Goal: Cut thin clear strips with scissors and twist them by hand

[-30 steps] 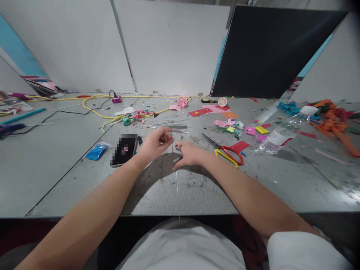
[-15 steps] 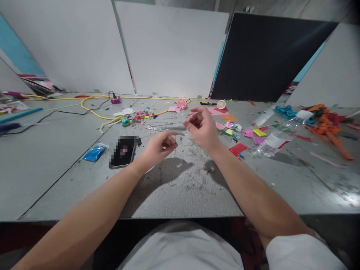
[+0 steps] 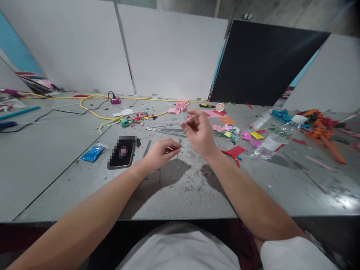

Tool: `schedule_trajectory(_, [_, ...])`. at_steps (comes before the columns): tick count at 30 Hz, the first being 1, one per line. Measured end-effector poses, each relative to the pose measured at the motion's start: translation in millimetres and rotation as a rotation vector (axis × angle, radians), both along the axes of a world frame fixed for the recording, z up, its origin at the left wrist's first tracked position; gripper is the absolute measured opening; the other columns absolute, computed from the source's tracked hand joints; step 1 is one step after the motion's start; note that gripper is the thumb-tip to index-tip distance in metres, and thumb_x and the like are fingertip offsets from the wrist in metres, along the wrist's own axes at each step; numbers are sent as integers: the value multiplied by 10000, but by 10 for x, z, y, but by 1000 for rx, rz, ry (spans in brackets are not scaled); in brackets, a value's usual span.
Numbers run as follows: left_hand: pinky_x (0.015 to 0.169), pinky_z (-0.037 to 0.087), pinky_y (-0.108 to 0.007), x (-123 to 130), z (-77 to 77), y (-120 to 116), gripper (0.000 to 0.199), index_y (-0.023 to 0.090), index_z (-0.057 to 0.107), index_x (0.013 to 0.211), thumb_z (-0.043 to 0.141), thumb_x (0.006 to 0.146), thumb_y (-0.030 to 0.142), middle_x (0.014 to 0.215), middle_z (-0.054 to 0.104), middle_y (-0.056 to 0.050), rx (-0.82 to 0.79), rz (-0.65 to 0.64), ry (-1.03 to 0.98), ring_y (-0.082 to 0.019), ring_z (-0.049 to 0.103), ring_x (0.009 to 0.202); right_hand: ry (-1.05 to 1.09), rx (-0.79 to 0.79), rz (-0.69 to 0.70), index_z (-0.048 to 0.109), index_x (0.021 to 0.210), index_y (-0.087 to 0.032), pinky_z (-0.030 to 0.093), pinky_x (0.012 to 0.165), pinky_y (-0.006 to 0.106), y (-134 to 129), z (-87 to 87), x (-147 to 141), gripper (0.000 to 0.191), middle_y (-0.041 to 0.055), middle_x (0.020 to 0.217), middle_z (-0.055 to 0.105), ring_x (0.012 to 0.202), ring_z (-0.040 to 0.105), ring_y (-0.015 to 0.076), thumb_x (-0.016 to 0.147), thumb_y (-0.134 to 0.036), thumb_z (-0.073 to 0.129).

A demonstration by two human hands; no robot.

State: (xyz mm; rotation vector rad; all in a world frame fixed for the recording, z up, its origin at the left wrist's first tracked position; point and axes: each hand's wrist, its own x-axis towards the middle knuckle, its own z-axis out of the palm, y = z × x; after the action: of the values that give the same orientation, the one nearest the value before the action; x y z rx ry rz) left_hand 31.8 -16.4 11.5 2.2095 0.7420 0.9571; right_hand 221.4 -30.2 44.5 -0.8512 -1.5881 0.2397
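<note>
My left hand (image 3: 163, 153) is over the middle of the grey table (image 3: 168, 198), its thumb and index finger pinched on something thin that I cannot make out clearly. To its right and slightly higher, my right hand (image 3: 199, 133) has its thumb and index finger together, and anything between them is too small to name. The two hands are apart. Thin clear strips or wires (image 3: 165, 130) lie on the table behind them. Left of my left hand lies a phone (image 3: 122, 153) with a blurred screen. A red scissor handle (image 3: 234, 157) shows beside my right wrist.
A blue packet (image 3: 94, 153) lies left of the phone. On the right stand or lie a clear bottle (image 3: 277, 138), orange strips (image 3: 323, 131) and a yellow packet (image 3: 256, 135). A yellow cable (image 3: 92, 110) runs along the back, before white panels (image 3: 171, 48).
My left hand has moved slightly right and down. My right hand has shifted a little left. More of the red scissor handle shows beside my right wrist.
</note>
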Motion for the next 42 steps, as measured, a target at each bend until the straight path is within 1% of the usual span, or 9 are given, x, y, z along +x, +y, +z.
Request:
schedule_trajectory(5, [680,564,-250,-1,-13,6,156,177,742,917,687,912,323,887,744,-47,-53,13,-16,-159,687,788,24,-127,51,604,999,-231,522,686,296,-9,-76,-12,368,-9,778,642,689,627,139,961,-595,643])
schedule_trajectory(8, [659,545,-246,-8,-11,11,162,176,724,881,674,911,327,826,728,-31,-106,2,-6,-148,657,740,25,-200,87,614,906,-222,516,671,292,-22,-114,-33,401,-6,733,640,675,627,142,949,-620,641])
schedule_trajectory(18, [610,471,-247,-25,-38,39,207,178,704,874,662,908,378,768,693,-19,-116,17,2,-140,593,679,73,-287,144,636,931,-226,532,646,297,29,-207,-17,388,1,742,665,634,631,143,934,-613,654])
schedule_trajectory(22, [593,437,-248,-39,-33,68,214,175,690,836,661,902,377,739,665,-13,-95,30,4,-139,561,664,33,-273,170,648,962,-225,555,697,315,96,-322,-41,286,20,828,698,700,665,157,937,-510,660])
schedule_trajectory(28, [569,380,-245,-77,-11,114,218,173,647,776,630,910,345,673,587,13,2,99,30,-127,494,622,-110,-235,103,704,990,-205,554,805,334,133,-440,-52,167,72,962,753,872,696,192,924,-345,641])
schedule_trajectory(33, [565,368,-239,-100,-22,144,184,178,648,777,627,898,315,670,580,17,58,128,64,-123,486,622,-246,-218,82,722,976,-190,527,792,307,77,-355,-62,129,68,951,747,878,674,178,928,-267,631])
schedule_trajectory(36, [588,418,-238,-99,-22,139,185,180,647,794,630,904,328,714,623,1,43,128,49,-133,538,661,-371,-302,40,730,1011,-181,501,746,284,-13,-148,120,158,57,930,739,827,662,162,908,-290,681])
schedule_trajectory(39, [618,468,-237,-88,-31,132,177,180,633,789,624,907,312,750,654,-14,21,110,29,-137,577,693,-550,-569,-64,727,1110,-213,463,689,278,-153,32,544,271,39,897,747,762,650,166,922,-408,701])
schedule_trajectory(42, [632,487,-235,-77,-56,141,173,179,624,784,610,910,297,772,658,-20,18,115,-2,-135,591,709,-687,-820,-295,727,1102,-206,435,675,285,-336,-10,1034,246,66,926,757,774,662,190,936,-382,681])
